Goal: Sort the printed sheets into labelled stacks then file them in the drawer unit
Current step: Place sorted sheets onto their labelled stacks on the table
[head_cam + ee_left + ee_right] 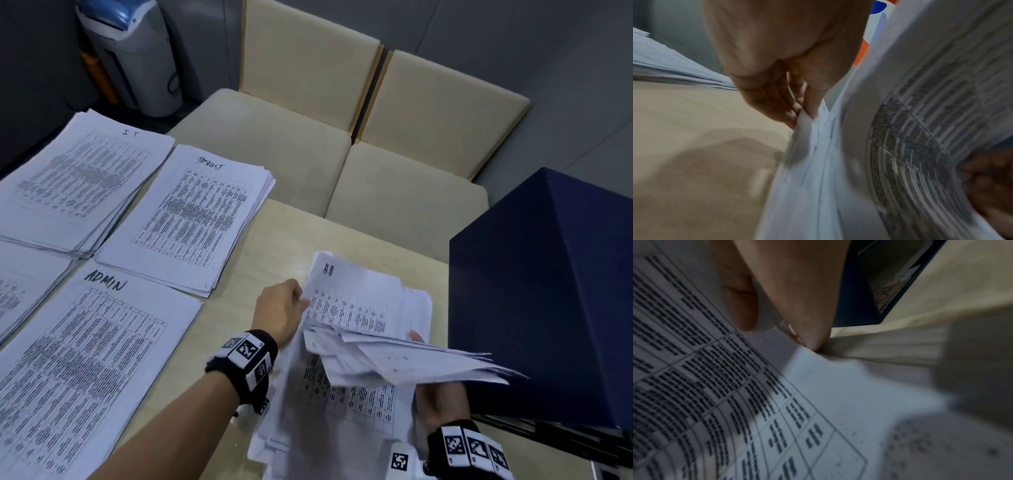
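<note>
While both hands lift the HR stack [356,308] off the bench [274,240] | left hand [279,310] pinches its edge, right hand [436,399] grips underneath | step: filing | next: square sheets, carry to drawer unit [548,291]

The pale beige tabletop [274,240], at centre frame, looks like smooth laminate with a faint wood grain and a soft sheen. The white printed paper stacks [191,219] at the left are thin, matt sheets, their edges slightly fanned. The loose white HR-marked sheets [356,308], at lower centre, are thin matt paper, bent and rumpled. The dark navy box-shaped drawer unit [548,291], at the right, has a smooth, evenly matt skin; whether metal or plastic cannot be told. The cream cushioned chairs [308,137], at upper centre, look padded in smooth matt upholstery. The grey and blue bin [130,51], upper left, looks like glossy plastic.
</note>
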